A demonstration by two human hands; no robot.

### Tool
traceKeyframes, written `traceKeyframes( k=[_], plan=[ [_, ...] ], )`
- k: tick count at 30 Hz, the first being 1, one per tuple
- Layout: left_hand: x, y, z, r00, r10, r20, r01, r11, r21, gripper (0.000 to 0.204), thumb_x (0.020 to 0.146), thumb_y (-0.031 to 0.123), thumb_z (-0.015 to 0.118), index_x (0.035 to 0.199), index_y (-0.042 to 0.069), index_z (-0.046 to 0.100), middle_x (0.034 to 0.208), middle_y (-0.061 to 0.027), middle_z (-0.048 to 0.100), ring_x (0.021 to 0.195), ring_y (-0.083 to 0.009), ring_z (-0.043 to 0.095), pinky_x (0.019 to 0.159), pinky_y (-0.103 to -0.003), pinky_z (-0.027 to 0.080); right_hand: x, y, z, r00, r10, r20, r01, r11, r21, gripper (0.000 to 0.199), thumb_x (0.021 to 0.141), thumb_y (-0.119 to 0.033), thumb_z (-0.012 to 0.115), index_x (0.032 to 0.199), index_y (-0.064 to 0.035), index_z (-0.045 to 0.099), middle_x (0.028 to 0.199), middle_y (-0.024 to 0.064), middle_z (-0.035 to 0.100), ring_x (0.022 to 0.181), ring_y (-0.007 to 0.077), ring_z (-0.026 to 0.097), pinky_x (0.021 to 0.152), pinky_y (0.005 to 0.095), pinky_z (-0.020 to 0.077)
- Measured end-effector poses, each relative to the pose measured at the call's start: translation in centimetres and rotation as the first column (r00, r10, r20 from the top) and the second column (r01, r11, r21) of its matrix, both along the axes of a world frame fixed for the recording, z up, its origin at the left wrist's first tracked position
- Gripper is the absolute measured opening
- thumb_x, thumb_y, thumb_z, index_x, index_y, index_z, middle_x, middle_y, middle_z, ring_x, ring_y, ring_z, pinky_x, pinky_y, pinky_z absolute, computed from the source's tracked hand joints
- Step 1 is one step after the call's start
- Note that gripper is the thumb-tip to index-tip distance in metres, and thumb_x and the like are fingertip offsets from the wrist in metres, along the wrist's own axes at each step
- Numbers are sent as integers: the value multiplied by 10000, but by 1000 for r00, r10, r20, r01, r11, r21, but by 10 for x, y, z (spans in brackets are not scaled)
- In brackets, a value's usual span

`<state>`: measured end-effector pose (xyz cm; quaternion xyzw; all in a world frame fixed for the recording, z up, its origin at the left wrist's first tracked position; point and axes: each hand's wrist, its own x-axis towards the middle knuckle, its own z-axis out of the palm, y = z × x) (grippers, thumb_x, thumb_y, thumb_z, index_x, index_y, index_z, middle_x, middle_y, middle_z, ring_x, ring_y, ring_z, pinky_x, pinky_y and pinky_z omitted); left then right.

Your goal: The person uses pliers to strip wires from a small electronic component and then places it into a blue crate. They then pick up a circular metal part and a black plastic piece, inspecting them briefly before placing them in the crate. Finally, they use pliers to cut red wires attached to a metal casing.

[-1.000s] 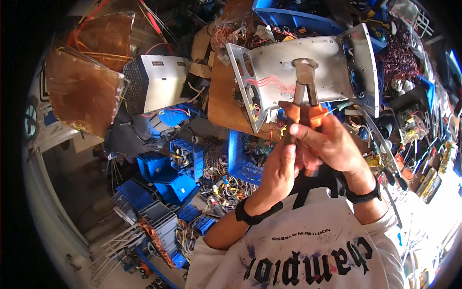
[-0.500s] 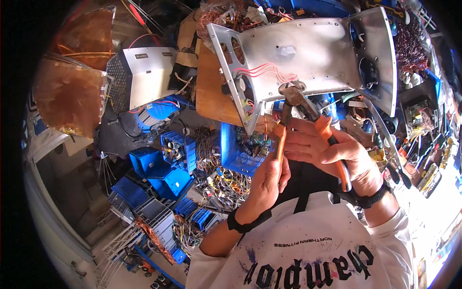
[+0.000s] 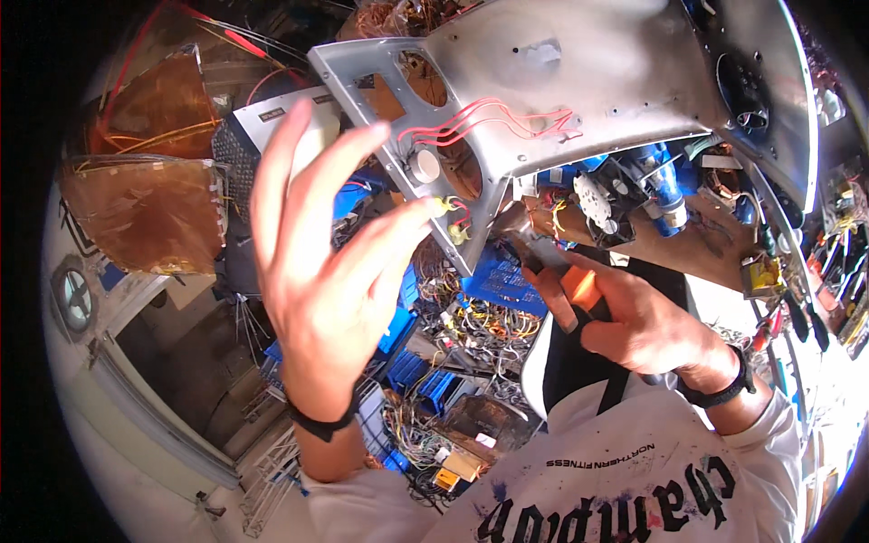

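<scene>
My left hand [image 3: 326, 281] is raised at the left end of a bent grey metal housing [image 3: 579, 81]. Its thumb and index finger close on a small yellow connector [image 3: 442, 206] with red wires, while the other fingers spread upward. Next to the fingertips sits a round white knob-like part [image 3: 423, 166] on the end panel. Several red wires [image 3: 489, 122] run loose across the metal. Lower right, my right hand [image 3: 634, 317] grips orange-handled pliers [image 3: 582, 288], whose dark jaws [image 3: 523, 233] lie below the housing's edge, apart from the wires.
Copper-coloured sheets [image 3: 145, 213] and a white metal case stand at the left. Under the housing lie a blue bin [image 3: 507, 276], tangled wires [image 3: 480, 335] and blue motor-like parts [image 3: 665, 190] on a wooden surface. More hand tools [image 3: 797, 312] are at the right.
My left hand has let go of the pliers and moved up to the left end panel. My right hand alone holds the pliers, lowered from the red wires. The housing appears closer.
</scene>
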<state>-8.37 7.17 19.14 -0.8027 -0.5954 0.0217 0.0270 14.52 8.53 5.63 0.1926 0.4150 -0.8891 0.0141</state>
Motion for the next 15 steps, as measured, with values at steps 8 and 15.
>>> traceKeyframes(
  k=[8, 15],
  plan=[
    [28, 48, -15, 957, -253, -140, 151, 851, -503, 164, 628, 99, 742, 787, 66, 718, 1251, -94, 541, 1292, -347, 388, 1068, -491, 347, -19, -28, -10, 989, -146, 10, 142, 976, 163, 782, 715, 20, 499, 1452, 44, 240, 1321, 191, 522, 1243, 255, 500, 1058, 342, 361],
    [28, 52, -22, 934, -288, -213, 107, 793, -600, 113, 660, 77, 711, 763, 30, 704, 1333, -108, 476, 1309, -351, 351, 1099, -498, 314, -17, -28, -15, 985, -167, -34, 169, 984, 61, 741, 763, -67, 569, 1412, 95, 250, 1359, 277, 418, 1277, 353, 444, 1076, 383, 358]
  ],
)
